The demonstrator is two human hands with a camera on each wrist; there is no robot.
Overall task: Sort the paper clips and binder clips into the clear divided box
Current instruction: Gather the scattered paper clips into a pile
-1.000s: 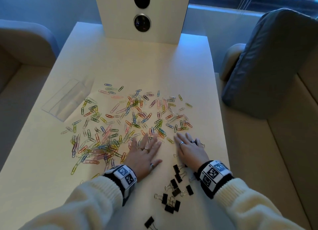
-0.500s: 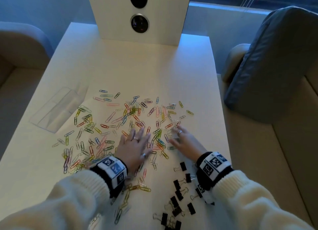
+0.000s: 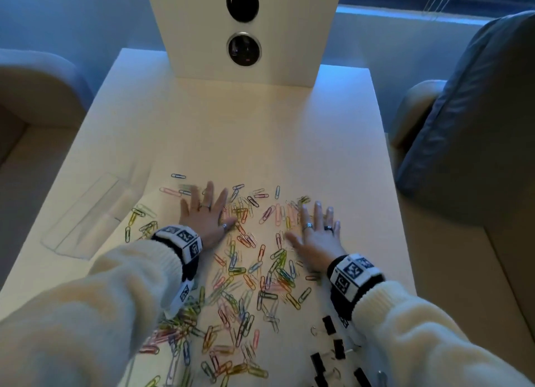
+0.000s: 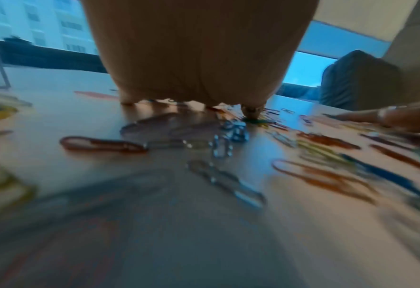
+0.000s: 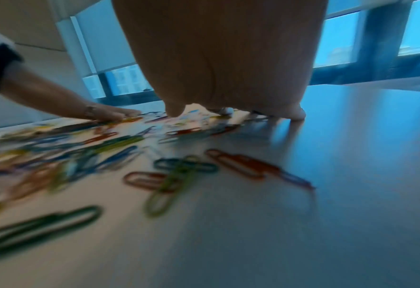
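Coloured paper clips (image 3: 246, 279) lie scattered over the middle and near part of the cream table (image 3: 237, 126). Black binder clips (image 3: 328, 326) sit in a loose group at the near right, by my right sleeve. The clear divided box (image 3: 84, 219) lies at the table's left edge. My left hand (image 3: 207, 213) lies flat, fingers spread, on the far left of the clips. My right hand (image 3: 314, 233) lies flat with fingers spread on the far right of them. From the wrist views, each palm (image 4: 198, 58) (image 5: 223, 58) presses down over clips (image 4: 228, 136) (image 5: 179, 171). Neither hand holds anything.
A white upright panel (image 3: 246, 30) with two round dark sockets stands at the table's far end. A grey cushion (image 3: 474, 111) leans on the seat to the right. A beige seat (image 3: 29, 97) lies to the left.
Both hands have slid away from me across the pile, from its near edge to its far edge. Many paper clips now lie nearer me, behind the wrists.
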